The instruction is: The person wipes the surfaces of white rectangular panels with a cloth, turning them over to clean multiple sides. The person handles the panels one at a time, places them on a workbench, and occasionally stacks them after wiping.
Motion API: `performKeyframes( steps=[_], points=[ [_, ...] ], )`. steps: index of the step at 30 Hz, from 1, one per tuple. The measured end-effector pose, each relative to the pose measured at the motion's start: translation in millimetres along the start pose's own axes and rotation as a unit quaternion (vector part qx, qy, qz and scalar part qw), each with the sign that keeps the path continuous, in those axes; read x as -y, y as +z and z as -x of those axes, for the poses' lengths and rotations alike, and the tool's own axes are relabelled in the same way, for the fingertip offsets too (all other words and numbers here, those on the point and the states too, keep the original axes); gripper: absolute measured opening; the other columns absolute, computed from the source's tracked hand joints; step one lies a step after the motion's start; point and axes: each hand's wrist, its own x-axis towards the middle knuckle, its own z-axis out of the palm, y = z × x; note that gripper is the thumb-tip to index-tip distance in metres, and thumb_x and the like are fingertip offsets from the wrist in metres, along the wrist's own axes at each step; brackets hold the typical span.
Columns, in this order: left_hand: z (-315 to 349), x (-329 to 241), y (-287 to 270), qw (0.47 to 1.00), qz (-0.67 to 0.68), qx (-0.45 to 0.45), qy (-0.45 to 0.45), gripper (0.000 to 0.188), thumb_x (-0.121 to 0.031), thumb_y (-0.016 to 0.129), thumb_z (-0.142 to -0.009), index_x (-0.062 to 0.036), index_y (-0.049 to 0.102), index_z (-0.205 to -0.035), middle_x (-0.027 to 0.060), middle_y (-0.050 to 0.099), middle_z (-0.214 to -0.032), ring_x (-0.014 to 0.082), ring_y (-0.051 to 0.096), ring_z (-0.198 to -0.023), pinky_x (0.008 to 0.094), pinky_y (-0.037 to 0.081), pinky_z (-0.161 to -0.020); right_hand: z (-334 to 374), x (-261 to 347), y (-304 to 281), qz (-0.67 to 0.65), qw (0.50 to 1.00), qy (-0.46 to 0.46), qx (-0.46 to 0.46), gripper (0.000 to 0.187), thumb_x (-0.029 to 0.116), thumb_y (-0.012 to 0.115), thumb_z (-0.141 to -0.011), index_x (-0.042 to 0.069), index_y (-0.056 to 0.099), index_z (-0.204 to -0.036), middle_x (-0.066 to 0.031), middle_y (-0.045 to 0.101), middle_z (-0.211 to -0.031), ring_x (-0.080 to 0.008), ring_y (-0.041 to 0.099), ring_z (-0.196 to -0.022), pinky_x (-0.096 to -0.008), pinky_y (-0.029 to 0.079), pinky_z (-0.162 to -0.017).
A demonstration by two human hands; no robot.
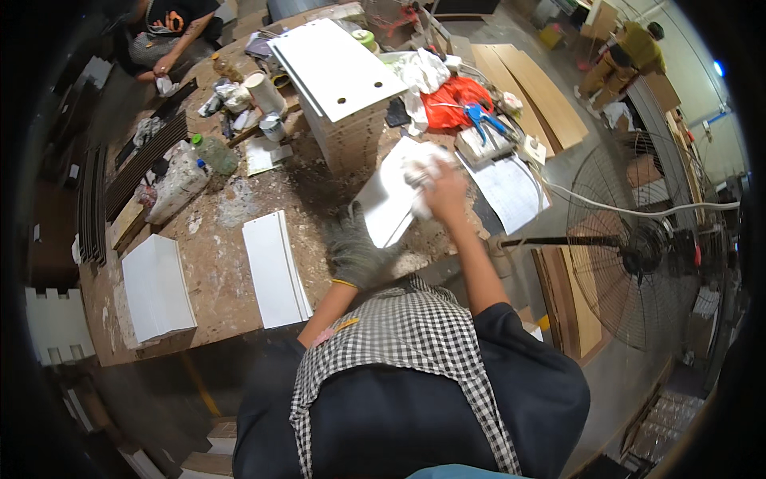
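Note:
A white panel [388,185] lies before me on the workbench, slightly askew. My right hand [447,195] is bare and closed round a crumpled white cloth [421,169], which presses on the panel's right part. At the panel's left edge is my left hand [357,251], in a dark grey glove. It grips that edge; its fingers are somewhat blurred. Left of the glove rest narrow white boards [271,267], and farther left a stack of wider white boards [155,283].
A tall stack of boards topped by a white panel with two holes [335,68] stands beyond my hands. Right of it are a red bag [453,102], a blue tool [483,120] and paper sheets [509,191]. A caged fan [638,247] stands at right. Two other people work farther off.

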Motion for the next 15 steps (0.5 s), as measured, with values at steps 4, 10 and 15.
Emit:
performKeyframes(
  steps=[4, 10, 15],
  points=[
    [7, 5, -24, 0.99, 0.124, 0.003, 0.068, 0.129, -0.082, 0.063, -0.073, 0.0048, 0.014, -0.156, 0.0295, 0.031, -0.154, 0.0448, 0.034, -0.142, 0.0587, 0.023, -0.118, -46, -78, 8, 0.076, 0.994, 0.078, 0.001, 0.04, 0.04, 0.065, -0.091, 0.019, 0.066, -0.126, -0.0094, 0.063, -0.129, -0.0349, 0.057, -0.12, -0.0528, 0.047, -0.095],
    [-42, -8, -103, 0.927, 0.092, -0.329, 0.154, 0.101, -0.064, 0.058, -0.091, -0.0068, 0.01, -0.16, 0.0247, 0.013, -0.164, 0.0388, 0.036, -0.142, 0.0494, 0.035, -0.116, -141, 25, -66, -0.449, 0.872, -0.106, -0.163, 0.051, 0.027, 0.059, -0.101, 0.004, 0.049, -0.145, -0.0167, 0.061, -0.134, -0.0278, 0.058, -0.122, -0.039, 0.043, -0.104],
    [-112, -23, -145, 0.891, 0.064, -0.427, 0.139, 0.068, -0.039, 0.057, -0.1, -0.0073, 0.031, -0.154, 0.0184, 0.03, -0.159, 0.0332, 0.032, -0.145, 0.0477, 0.032, -0.118, -188, 67, -34, -0.564, 0.812, -0.113, -0.094, 0.048, 0.026, 0.056, -0.104, -0.001, 0.049, -0.143, -0.0169, 0.059, -0.137, -0.0249, 0.055, -0.127, -0.0352, 0.043, -0.106]
  ],
)
